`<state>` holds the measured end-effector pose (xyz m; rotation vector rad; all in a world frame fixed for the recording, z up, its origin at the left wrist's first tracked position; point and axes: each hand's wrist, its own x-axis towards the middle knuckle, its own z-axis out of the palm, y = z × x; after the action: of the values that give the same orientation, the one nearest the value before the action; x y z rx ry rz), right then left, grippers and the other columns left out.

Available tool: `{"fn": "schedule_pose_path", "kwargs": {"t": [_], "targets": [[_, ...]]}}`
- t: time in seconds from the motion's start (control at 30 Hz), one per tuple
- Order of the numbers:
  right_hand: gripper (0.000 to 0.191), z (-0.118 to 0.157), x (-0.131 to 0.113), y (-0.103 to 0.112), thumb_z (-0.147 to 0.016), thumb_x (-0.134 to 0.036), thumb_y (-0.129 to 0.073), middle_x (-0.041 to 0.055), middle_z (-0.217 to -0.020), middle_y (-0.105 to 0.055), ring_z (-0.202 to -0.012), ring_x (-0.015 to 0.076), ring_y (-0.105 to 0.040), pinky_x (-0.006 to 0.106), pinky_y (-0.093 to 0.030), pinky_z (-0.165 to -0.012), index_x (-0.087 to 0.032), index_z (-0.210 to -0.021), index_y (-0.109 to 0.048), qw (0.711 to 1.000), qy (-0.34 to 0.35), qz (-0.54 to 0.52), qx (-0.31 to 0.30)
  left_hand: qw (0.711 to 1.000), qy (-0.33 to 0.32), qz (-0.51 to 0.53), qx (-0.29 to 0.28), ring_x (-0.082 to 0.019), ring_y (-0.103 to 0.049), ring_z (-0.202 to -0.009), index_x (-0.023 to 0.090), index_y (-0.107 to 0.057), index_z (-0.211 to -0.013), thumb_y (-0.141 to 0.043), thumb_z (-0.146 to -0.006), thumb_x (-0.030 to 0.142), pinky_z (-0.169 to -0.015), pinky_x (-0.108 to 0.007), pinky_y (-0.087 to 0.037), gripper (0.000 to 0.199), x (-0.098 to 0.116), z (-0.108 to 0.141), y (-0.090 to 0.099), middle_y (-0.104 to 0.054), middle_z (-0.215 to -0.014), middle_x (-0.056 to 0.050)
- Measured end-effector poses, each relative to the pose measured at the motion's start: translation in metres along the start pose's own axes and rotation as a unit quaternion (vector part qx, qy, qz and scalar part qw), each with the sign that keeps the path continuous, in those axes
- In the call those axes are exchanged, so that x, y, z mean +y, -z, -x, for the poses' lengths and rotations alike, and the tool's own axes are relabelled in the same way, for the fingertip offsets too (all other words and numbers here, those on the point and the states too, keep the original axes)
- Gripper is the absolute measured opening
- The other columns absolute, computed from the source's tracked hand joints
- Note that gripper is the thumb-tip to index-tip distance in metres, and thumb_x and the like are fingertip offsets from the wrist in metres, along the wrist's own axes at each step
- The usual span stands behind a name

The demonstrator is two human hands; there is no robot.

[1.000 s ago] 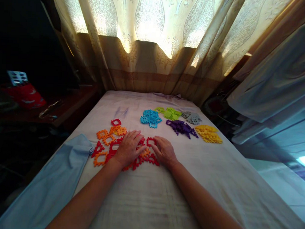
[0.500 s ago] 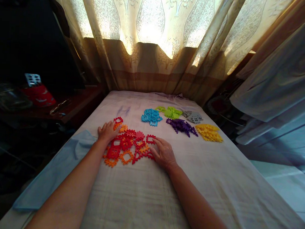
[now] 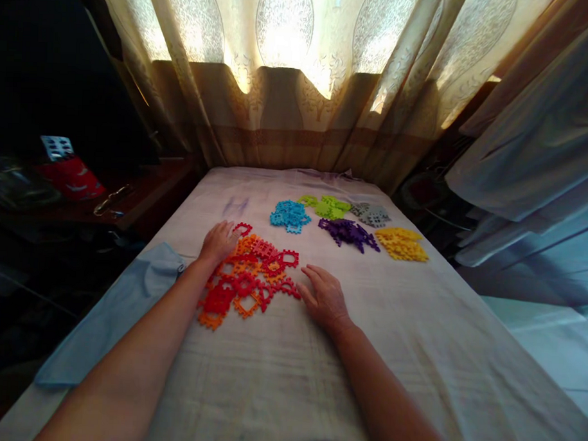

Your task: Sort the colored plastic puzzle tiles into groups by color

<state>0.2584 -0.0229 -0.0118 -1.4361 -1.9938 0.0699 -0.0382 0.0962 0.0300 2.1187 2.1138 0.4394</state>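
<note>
Red and orange toothed plastic pieces [image 3: 245, 284] lie in a loose, overlapping heap on the light sheet [image 3: 269, 387]. My left hand [image 3: 219, 242] rests at the heap's upper left edge, palm down, beside a red ring-shaped piece [image 3: 243, 229]; its fingers point forward and grip nothing that I can see. On the other side, my right hand [image 3: 324, 293] is just right of the heap, fingers apart and holding nothing. Farther back are separate piles: blue [image 3: 290, 216], lime green [image 3: 332, 207], grey [image 3: 371, 215], purple [image 3: 350, 235] and yellow [image 3: 402, 243].
A light blue cloth [image 3: 112, 317] lies at the left edge, under my left forearm. Beyond it stands a dark table [image 3: 145, 196] with a red container [image 3: 72, 177]. Curtains [image 3: 278, 110] hang behind, and pale garments [image 3: 533, 139] hang at the right.
My left hand has shifted slightly forward and right, pushing the upper pieces closer together. My right hand has moved a little right, away from the red square piece it was beside. The view has tilted slightly.
</note>
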Motion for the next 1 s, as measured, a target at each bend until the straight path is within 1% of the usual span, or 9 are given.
{"fn": "schedule_pose_path", "kwargs": {"t": [0.13, 0.23, 0.33, 0.43, 0.53, 0.63, 0.73, 0.87, 1.0], "targets": [[0.036, 0.005, 0.001, 0.003, -0.09, -0.04, -0.056, 0.0122, -0.121, -0.069, -0.114, 0.0263, -0.062, 0.044, -0.046, -0.101, -0.021, -0.117, -0.069, 1.0, -0.003, 0.004, -0.007, 0.999, 0.018, -0.005, -0.031, -0.029, -0.036, -0.143, 0.018, -0.048, -0.141, -0.03, -0.096, 0.044, -0.117, -0.054, -0.025, 0.055, -0.014, -0.009, 0.004, -0.043, -0.153, -0.014], [0.035, 0.003, -0.002, 0.003, -0.089, -0.041, -0.058, 0.0117, -0.121, -0.069, -0.115, 0.0275, -0.061, 0.046, -0.045, -0.101, -0.022, -0.116, -0.069, 1.0, 0.004, 0.012, -0.022, 0.998, -0.015, 0.009, -0.057, -0.027, -0.039, -0.142, 0.026, -0.051, -0.139, -0.028, -0.097, 0.041, -0.117, -0.056, -0.023, 0.05, -0.008, -0.005, -0.003, -0.048, -0.15, -0.006], [0.035, 0.002, -0.003, 0.004, -0.09, -0.041, -0.058, 0.0124, -0.121, -0.069, -0.115, 0.0277, -0.061, 0.047, -0.045, -0.101, -0.02, -0.116, -0.069, 0.999, 0.006, 0.012, -0.03, 0.995, -0.057, 0.032, -0.073, -0.025, -0.041, -0.14, 0.026, -0.056, -0.135, -0.024, -0.098, 0.039, -0.118, -0.051, -0.024, 0.05, 0.005, 0.002, -0.01, -0.055, -0.145, -0.004], [0.036, 0.002, -0.003, 0.004, -0.09, -0.042, -0.057, 0.0119, -0.12, -0.07, -0.115, 0.0271, -0.061, 0.045, -0.045, -0.101, -0.021, -0.117, -0.069, 1.0, 0.006, 0.008, -0.029, 0.991, -0.089, 0.059, -0.074, -0.02, -0.048, -0.135, 0.022, -0.057, -0.134, -0.017, -0.099, 0.038, -0.117, -0.039, -0.031, 0.056, 0.01, 0.013, -0.008, -0.058, -0.141, -0.006], [0.036, 0.002, -0.003, 0.005, -0.09, -0.042, -0.057, 0.0117, -0.12, -0.07, -0.115, 0.0268, -0.061, 0.045, -0.045, -0.102, -0.021, -0.117, -0.069, 1.0, 0.01, 0.001, -0.024, 0.99, -0.105, 0.08, -0.044, -0.019, -0.047, -0.136, 0.014, -0.05, -0.14, -0.011, -0.099, 0.043, -0.116, -0.034, -0.034, 0.064, -0.002, 0.037, 0.0, -0.053, -0.146, -0.009], [0.037, 0.001, -0.003, 0.006, -0.089, -0.042, -0.059, 0.0127, -0.122, -0.069, -0.115, 0.0273, -0.061, 0.045, -0.044, -0.102, -0.02, -0.118, -0.069, 0.999, 0.015, -0.004, -0.034, 0.993, -0.103, 0.052, -0.013, -0.025, -0.04, -0.141, 0.013, -0.047, -0.142, -0.022, -0.095, 0.057, -0.119, -0.044, -0.028, 0.069, -0.021, 0.077, 0.005, -0.048, -0.15, -0.013], [0.039, 0.0, -0.006, 0.008, -0.089, -0.042, -0.06, 0.0135, -0.123, -0.068, -0.116, 0.028, -0.06, 0.046, -0.043, -0.102, -0.02, -0.12, -0.068, 0.998, 0.023, -0.002, -0.052, 0.994, -0.104, -0.017, -0.022, -0.033, -0.031, -0.146, 0.018, -0.04, -0.148, -0.042, -0.086, 0.067, -0.118, -0.053, -0.025, 0.079, -0.028, 0.119, 0.004, -0.035, -0.158, -0.016], [0.041, 0.0, -0.013, 0.013, -0.088, -0.042, -0.06, 0.0129, -0.128, -0.065, -0.12, 0.028, -0.057, 0.046, -0.042, -0.103, -0.02, -0.123, -0.066, 0.996, 0.051, 0.003, -0.074, 0.992, -0.11, -0.061, -0.013, -0.033, -0.034, -0.144, 0.021, -0.043, -0.146, -0.049, -0.087, 0.062, -0.117, -0.057, -0.023, 0.073, -0.01, 0.142, 0.0, -0.039, -0.155, -0.016], [0.043, 0.0, -0.017, 0.014, -0.086, -0.04, -0.063, 0.0139, -0.131, -0.063, -0.122, 0.0294, -0.056, 0.047, -0.042, -0.103, -0.019, -0.124, -0.065, 0.994, 0.053, 0.02, -0.092, 0.994, -0.094, -0.054, 0.008, -0.033, -0.037, -0.142, 0.021, -0.049, -0.142, -0.05, -0.089, 0.056, -0.115, -0.058, -0.026, 0.064, 0.017, 0.127, -0.002, -0.043, -0.153, -0.016]]}}
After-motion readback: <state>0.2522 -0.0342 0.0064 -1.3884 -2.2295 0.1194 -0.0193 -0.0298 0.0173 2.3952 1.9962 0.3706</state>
